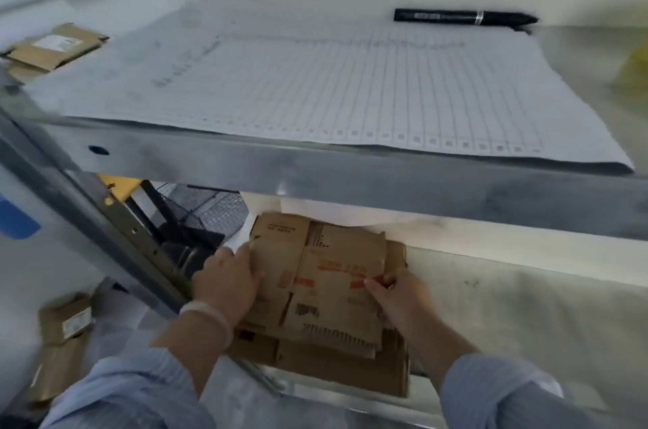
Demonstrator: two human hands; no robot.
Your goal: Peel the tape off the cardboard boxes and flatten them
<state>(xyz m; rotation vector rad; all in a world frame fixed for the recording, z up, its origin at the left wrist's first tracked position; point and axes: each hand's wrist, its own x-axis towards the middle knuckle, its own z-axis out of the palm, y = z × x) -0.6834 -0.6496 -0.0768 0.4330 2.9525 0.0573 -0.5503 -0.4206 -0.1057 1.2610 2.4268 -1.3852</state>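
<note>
Flattened brown cardboard boxes (333, 320), printed with red and black markings, lie in a stack at the left end of the lower shelf (508, 306) of a grey metal rack. The bottom piece is the widest, and it reaches to the shelf's front edge.

The person's left grip (228, 283) rests palm down on the left side of the stack, with the fingers spread and fairly straight over the top box's edge. A white bracelet (207, 316) circles that wrist. The right grip (403, 295) sits at the right side of the top box, beside a red printed strip (354, 285). Its fingers are curled against the cardboard, but blur hides whether they pinch the edge, so I cannot tell. Both forearms wear light blue striped sleeves (498, 393).

On the upper shelf (350, 169) a large white ruled paper sheet (350, 78) is spread out, and its front edge slightly overhangs the metal lip. A black marker pen (463, 16) lies behind the sheet, close to the wall. More brown cardboard pieces with white labels sit beyond the rack at upper left (52, 46), and others lie low at left (66, 323).
</note>
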